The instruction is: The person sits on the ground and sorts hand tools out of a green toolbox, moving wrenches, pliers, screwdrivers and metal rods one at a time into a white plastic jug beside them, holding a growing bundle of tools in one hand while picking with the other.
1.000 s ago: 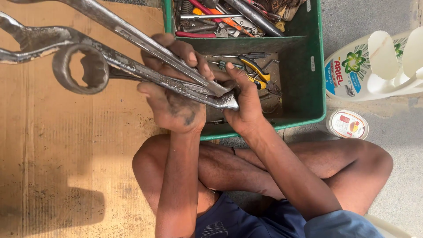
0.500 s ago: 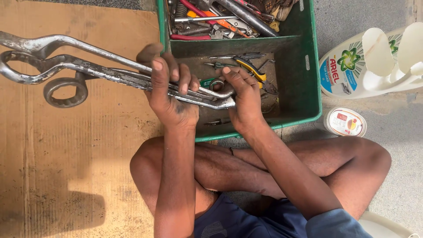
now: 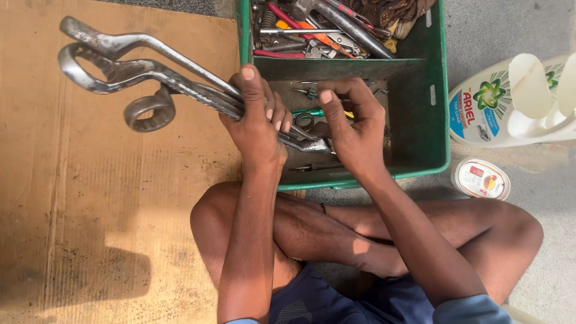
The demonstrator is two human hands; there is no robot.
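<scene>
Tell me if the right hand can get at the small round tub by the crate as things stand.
Probably yes: the right hand holds nothing firmly, and the tub sits uncovered outside the green crate.

The person wears dark blue shorts and a blue sleeve.

Left of centre, the left hand is closed around a bundle of large grey ring spanners, whose ring ends fan out toward the upper left over a sheet of brown cardboard. Just right of it, the right hand touches the bundle's near ends above a green plastic crate. The crate's upper compartment holds pliers and screwdrivers. At the right edge lie a white detergent bottle and a small round tin.
</scene>
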